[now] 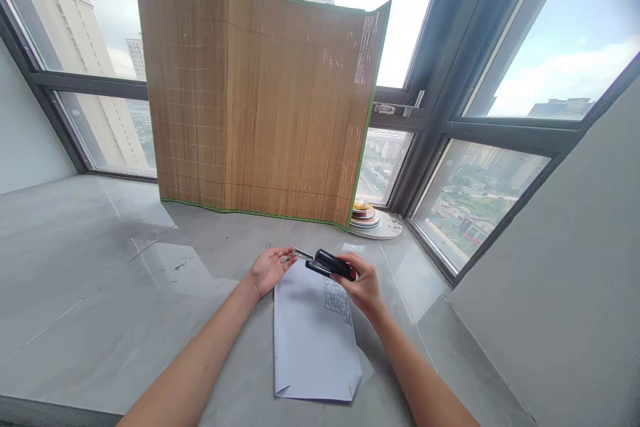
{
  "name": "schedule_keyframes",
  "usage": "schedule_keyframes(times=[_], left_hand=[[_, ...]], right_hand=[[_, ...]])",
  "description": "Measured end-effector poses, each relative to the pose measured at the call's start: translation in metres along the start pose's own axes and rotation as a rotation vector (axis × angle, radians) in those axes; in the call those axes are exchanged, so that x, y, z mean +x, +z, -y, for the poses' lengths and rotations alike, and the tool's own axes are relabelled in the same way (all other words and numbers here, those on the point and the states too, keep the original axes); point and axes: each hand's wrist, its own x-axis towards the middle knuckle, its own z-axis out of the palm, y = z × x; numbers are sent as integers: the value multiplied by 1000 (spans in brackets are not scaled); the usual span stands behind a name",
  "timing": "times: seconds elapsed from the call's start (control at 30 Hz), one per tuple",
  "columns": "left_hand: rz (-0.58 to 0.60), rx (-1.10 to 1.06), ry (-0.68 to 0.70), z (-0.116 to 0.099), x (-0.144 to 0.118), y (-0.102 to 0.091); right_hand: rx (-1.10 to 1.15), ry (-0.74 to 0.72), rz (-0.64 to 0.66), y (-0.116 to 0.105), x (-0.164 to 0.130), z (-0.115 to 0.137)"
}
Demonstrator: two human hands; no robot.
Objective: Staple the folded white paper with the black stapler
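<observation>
My right hand grips a black stapler with a red end, held just above the far end of a white folded paper lying on the grey stone sill. A metal part sticks out of the stapler's left end toward my left hand. That hand is palm up, fingers loosely curled, its fingertips at the metal tip. A printed block of text shows on the paper under the right hand.
A bamboo mat stands curved upright against the window behind the hands. A stack of plates sits by its right end. Window frames run along the back and right; a grey wall slopes down on the right.
</observation>
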Motion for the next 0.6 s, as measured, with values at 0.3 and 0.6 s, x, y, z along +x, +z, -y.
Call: schedule_keyframes(times=[0.3,0.6], left_hand=[[153,234,233,7,-5,15],[254,591,332,17,-14,26]], right_hand=[[111,90,417,-5,-4,-10],[-59,-397,111,12,-1,14]])
